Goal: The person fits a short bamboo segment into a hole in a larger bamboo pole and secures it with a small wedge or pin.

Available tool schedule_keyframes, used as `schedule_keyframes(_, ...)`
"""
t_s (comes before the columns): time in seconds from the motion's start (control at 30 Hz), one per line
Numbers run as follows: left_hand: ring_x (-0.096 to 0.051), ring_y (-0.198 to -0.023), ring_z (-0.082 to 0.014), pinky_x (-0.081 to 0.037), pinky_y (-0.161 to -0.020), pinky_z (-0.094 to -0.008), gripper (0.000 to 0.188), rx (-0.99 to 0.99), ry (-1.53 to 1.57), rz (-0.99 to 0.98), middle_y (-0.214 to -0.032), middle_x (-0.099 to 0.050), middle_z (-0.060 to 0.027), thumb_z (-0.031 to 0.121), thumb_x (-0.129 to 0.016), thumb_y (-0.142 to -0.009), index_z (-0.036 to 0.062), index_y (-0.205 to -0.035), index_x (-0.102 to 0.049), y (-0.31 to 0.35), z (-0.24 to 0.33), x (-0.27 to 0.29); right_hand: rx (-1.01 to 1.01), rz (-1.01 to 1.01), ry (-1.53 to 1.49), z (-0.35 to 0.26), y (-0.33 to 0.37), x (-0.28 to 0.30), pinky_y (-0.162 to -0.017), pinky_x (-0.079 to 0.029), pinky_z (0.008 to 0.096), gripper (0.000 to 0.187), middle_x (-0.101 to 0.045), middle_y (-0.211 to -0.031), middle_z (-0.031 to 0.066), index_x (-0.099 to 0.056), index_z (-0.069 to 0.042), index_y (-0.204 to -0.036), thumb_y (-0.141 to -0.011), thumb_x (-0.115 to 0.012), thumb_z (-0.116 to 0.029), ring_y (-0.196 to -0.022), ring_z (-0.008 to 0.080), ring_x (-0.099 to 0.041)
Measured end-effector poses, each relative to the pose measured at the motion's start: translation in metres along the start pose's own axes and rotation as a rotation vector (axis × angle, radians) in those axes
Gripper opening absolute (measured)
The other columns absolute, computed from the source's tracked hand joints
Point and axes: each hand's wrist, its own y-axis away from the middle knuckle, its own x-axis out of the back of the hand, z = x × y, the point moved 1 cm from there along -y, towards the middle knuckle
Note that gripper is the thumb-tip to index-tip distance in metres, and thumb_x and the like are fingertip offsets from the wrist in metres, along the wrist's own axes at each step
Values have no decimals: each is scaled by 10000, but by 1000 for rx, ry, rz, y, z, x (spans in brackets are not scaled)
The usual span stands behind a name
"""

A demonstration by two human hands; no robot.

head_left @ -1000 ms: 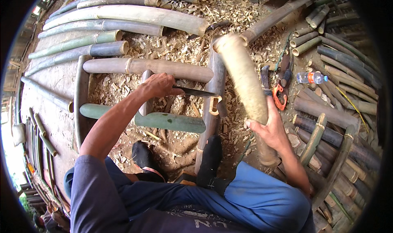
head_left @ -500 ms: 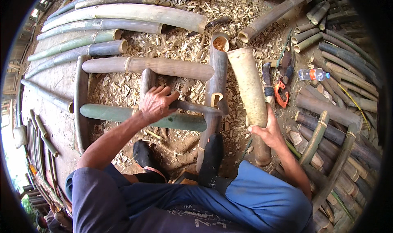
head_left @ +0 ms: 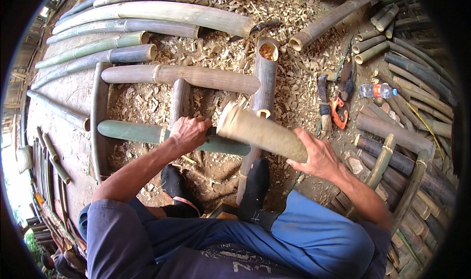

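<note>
Bamboo frame [head_left: 211,79] seems mid-chiselling: left fingers [head_left: 197,124] gripping a dark tool [head_left: 212,131], right fingers [head_left: 306,139] a pale mallet [head_left: 257,131], the next strike likely needing steady aim.

Pale lettering [head_left: 243,260] (partly legible) marks the dark shirt [head_left: 191,265]; the bottle label [head_left: 379,90] is unreadable.

There are two hands [head_left: 190,133], two black-socked feet [head_left: 256,181], one pale club [head_left: 260,133], one bottle [head_left: 377,90] and one orange handle [head_left: 336,113].
</note>
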Motion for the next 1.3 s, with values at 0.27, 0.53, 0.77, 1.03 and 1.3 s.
schedule_keyframes(0.27, -760, -861, -387, -586, -728, -540, 208, 50, -25, -25, -1000, -740, -188, 87, -574, -901, 51, -1095, -638, -5, -4, -5, 367, -252, 617, 43, -38, 15, -869, -577, 435, 922, -616, -1123, 121, -525, -42, -1389, -655, -960, -391, -988, 288, -649)
schedule_keyframes(0.53, -756, -913, -398, -588, -777, -531, 254, 44, -29, -31, -1062, -736, -177, 98, -573, -919, 70, -1169, -612, -10, -6, -16, 406, -191, 698, 58, -52, 11, -869, -582, 429, 895, -635, -1086, 123, -542, -29, -1370, -648, -965, -345, -1007, 257, -656)
schedule_keyframes(0.77, -755, -958, -396, -601, -807, -510, 205, 81, -39, -86, -1100, -725, -184, 107, -573, -949, 63, -1147, -602, -15, -1, -9, 827, -25, 525, 56, -49, 11, -860, -551, 431, 830, -630, -1066, 88, -568, -50, -1328, -641, -925, -349, -974, 245, -655)
schedule_keyframes(1.03, -754, -973, -379, -592, -827, -497, 215, 77, -56, -59, -1136, -703, -185, 116, -554, -974, 59, -1180, -580, -14, -4, -17, 821, -10, 575, 49, -42, -12, -847, -605, 440, 760, -644, -1074, 139, -536, -38, -1329, -754, -873, -405, -987, 278, -690)
schedule_keyframes(1.3, -748, -869, -376, -595, -781, -494, 252, 54, -28, 19, -941, -710, -174, 87, -628, -896, 76, -1147, -630, -23, -17, -32, 572, -222, 588, 29, -37, -2, -820, -547, 380, 939, -611, -1077, 88, -556, -23, -1320, -587, -985, -423, -942, 245, -641)
